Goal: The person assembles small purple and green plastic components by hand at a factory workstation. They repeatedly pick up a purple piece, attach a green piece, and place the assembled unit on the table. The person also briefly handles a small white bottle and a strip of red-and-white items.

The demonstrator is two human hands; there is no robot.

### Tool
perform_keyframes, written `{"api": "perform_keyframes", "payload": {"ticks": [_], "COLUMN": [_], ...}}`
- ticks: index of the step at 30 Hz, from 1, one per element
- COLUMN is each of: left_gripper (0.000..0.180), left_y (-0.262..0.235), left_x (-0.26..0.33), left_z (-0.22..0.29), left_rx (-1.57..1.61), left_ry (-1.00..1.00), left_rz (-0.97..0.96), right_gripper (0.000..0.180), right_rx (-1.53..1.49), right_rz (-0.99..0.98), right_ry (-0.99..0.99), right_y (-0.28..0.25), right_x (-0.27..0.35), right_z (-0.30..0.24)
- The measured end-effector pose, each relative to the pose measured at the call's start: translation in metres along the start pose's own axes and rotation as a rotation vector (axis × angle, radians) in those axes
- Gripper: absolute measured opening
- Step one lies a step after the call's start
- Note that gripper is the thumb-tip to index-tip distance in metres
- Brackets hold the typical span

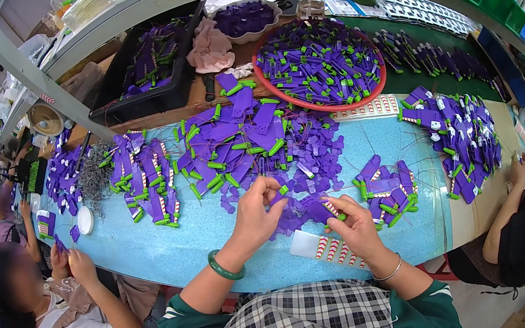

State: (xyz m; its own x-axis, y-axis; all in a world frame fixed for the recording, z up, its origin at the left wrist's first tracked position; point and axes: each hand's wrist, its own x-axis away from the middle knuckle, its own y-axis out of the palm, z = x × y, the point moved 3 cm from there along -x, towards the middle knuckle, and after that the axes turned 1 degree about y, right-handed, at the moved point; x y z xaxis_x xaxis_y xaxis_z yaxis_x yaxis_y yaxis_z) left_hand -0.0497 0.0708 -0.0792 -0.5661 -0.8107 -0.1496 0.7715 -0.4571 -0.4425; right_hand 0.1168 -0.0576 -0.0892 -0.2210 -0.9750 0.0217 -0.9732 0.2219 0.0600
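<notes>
My left hand [258, 213], a green bangle on its wrist, pinches a small purple-and-green piece [279, 195] between thumb and fingertips. Close by on the right, my right hand [355, 226] grips a flat purple piece [317, 211] with a green end and a red-and-white striped edge. Below the hands, near the front edge of the table, lies a sheet of striped stickers [305, 244]. Small loose purple pieces [322, 155] are spread just beyond my fingers. Right of my right hand sits a small pile of green-ended purple pieces [385, 190].
A red round basket [257, 73] full of purple-and-green pieces stands at the back, beside a black bin [107, 112]. More heaps [456, 142] lie right and left. A metal shelf [138, 13] crosses overhead. People work at left [90, 325] and right [523, 227].
</notes>
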Motion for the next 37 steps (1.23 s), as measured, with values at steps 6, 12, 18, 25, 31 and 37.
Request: {"api": "perform_keyframes", "payload": {"ticks": [6, 12, 18, 25, 31, 37], "left_gripper": [0.030, 0.026, 0.020, 0.015, 0.013, 0.019], "left_y": [0.007, 0.012, 0.013, 0.026, 0.011, 0.001], "left_x": [0.021, 0.029, 0.045, 0.066, 0.062, 0.052], "left_z": [-0.005, -0.009, -0.018, 0.006, 0.017, 0.044], "left_rx": [0.483, 0.873, 0.859, 0.473, 0.641, -0.077], "left_ry": [-0.172, -0.250, -0.387, -0.401, -0.068, 0.184], "left_rz": [-0.049, -0.046, -0.175, -0.338, -0.511, -0.491], "right_gripper": [0.043, 0.044, 0.048, 0.043, 0.041, 0.028], "right_rx": [0.221, 0.509, 0.547, 0.198, -0.446, 0.751], "right_rz": [0.081, 0.091, -0.144, -0.302, -0.520, -0.576], "right_ry": [-0.069, -0.286, -0.128, 0.177, 0.256, -0.470], "right_y": [0.013, 0.016, 0.003, 0.013, 0.007, 0.025], "right_x": [-0.008, -0.004, -0.001, 0.015, 0.024, 0.001], "right_z": [0.004, -0.012, -0.022, -0.004, 0.007, -0.024]}}
